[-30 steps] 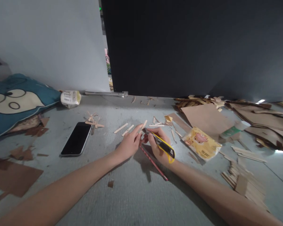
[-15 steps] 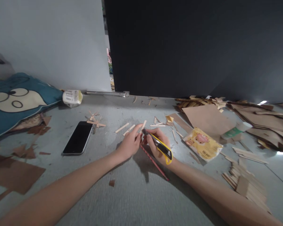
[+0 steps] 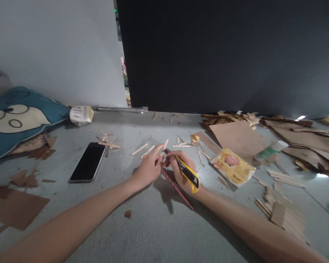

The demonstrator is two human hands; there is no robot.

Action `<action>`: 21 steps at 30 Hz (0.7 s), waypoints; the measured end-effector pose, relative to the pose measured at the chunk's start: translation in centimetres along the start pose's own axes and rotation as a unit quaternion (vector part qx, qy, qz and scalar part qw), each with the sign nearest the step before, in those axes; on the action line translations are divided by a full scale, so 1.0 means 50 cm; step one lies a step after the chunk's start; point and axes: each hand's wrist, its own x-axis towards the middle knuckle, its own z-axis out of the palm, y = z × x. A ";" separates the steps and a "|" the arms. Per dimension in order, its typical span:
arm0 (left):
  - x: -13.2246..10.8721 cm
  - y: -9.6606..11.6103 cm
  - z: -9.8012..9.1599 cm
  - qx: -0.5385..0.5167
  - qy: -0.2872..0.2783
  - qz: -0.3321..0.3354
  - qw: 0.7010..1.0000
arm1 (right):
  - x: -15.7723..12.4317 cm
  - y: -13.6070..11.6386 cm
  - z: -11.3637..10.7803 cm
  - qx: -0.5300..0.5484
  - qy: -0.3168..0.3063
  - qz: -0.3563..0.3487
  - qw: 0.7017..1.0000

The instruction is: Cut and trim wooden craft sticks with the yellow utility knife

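Grey tabletop (image 3: pixel 112 233) with yellow cutter (image 3: pixel 188 172), illegibly printed packet (image 3: pixel 233 167)

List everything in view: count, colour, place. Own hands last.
utility knife: 1, yellow and black, in right hand
held stick: 1, pale, in left hand
loose sticks: at least 2, pale, beyond left hand
thin rod: 1, red, on table, centre
phone: 1, black, left
crossed sticks: several, pale, at phone's far corner
packet: 1, yellow, right
bottle: 1, green and white, beyond packet
stick pile: 1, pale, right foreground
flat sheets: several, brown, both sides
small scraps: many, brown and pale, scattered
cushion: 1, blue, far left
wrapped item: 1, white and yellowish, beside cushion
metal bar: 1, silver, at table's back
panels: 2, grey and black, behind
table: 1, grey, underneath
left hand: 1, bare, pinching held stick
right hand: 1, bare, gripping utility knife
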 end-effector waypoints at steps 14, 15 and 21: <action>0.006 -0.014 -0.008 -0.198 0.002 -0.070 0.978 | 0.012 0.008 -0.020 -0.007 0.052 -0.016 0.999; 0.006 -0.011 -0.009 -0.209 0.001 -0.070 0.975 | 0.010 0.010 -0.020 -0.001 0.045 -0.011 0.999; 0.001 0.000 -0.011 -0.225 -0.009 -0.075 0.971 | -0.007 0.024 -0.020 0.059 -0.027 -0.008 0.998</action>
